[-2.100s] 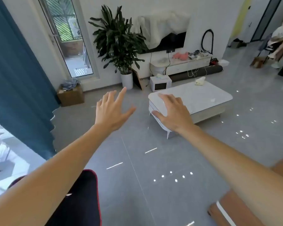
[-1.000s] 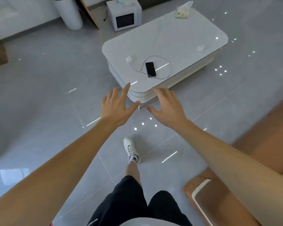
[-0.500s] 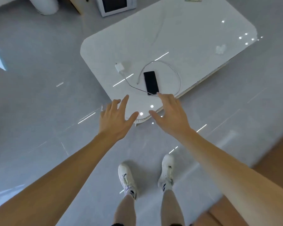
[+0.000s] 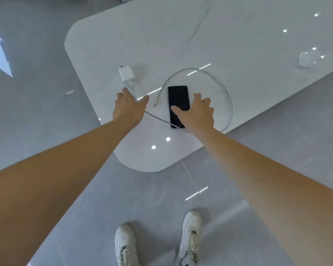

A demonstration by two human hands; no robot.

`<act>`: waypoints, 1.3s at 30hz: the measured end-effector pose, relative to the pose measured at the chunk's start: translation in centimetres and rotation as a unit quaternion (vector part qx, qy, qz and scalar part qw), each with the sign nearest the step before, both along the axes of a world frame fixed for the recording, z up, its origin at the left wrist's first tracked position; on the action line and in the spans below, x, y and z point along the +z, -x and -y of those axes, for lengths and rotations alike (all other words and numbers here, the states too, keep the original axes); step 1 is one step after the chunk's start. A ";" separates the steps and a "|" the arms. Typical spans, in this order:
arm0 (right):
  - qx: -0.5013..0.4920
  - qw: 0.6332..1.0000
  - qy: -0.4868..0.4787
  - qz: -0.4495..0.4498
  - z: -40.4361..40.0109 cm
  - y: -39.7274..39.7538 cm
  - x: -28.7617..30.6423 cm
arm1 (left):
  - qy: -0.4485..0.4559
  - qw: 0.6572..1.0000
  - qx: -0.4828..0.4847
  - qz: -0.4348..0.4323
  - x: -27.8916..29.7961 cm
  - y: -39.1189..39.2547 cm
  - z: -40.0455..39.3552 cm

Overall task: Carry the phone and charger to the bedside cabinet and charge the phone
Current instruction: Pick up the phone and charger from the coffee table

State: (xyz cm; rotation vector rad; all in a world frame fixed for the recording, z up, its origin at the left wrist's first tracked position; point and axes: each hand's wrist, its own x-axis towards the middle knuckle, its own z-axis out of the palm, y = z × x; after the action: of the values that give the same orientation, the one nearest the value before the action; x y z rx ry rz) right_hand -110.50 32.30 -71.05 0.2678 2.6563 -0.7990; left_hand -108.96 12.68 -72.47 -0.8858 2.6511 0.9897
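A black phone (image 4: 177, 98) lies face up on the white coffee table (image 4: 238, 45). My right hand (image 4: 196, 112) hovers over its near right part with fingers spread, thumb across the screen; I cannot tell if it touches. A white charger plug (image 4: 126, 73) lies to the left of the phone, and its thin white cable (image 4: 224, 91) loops around the phone. My left hand (image 4: 129, 106) is open just below the plug, over the start of the cable, holding nothing.
A small white crumpled object (image 4: 304, 59) lies at the table's right side. The glossy grey tiled floor (image 4: 37, 116) surrounds the table. My two white shoes (image 4: 189, 239) stand on the floor close to the table's near corner.
I have stepped up to the table and leaned over it. Both hands moved forward from the table's edge: the right one over the phone, the left one toward the plug.
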 end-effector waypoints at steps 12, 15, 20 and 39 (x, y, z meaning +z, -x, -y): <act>-0.025 0.994 -0.102 -0.034 3.9 2.3 -4.9 | 0.091 0.986 0.133 0.044 -5.0 10.7 2.8; -0.026 0.995 -0.091 -0.034 4.1 2.6 -5.3 | 0.127 0.985 0.111 0.031 -5.6 10.5 3.2; -0.021 0.997 -0.062 -0.037 3.7 2.8 -5.4 | 0.129 0.989 0.074 0.020 -4.8 9.6 3.4; -0.009 0.990 0.129 -0.055 3.2 -2.6 10.9 | -0.229 0.961 0.084 -0.130 13.5 -4.3 -0.1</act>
State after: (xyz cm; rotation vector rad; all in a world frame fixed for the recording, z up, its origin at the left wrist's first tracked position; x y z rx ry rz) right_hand -107.94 29.08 -60.14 0.1863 2.6143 -1.1811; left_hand -104.68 12.82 -58.95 -0.9289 2.3943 1.7794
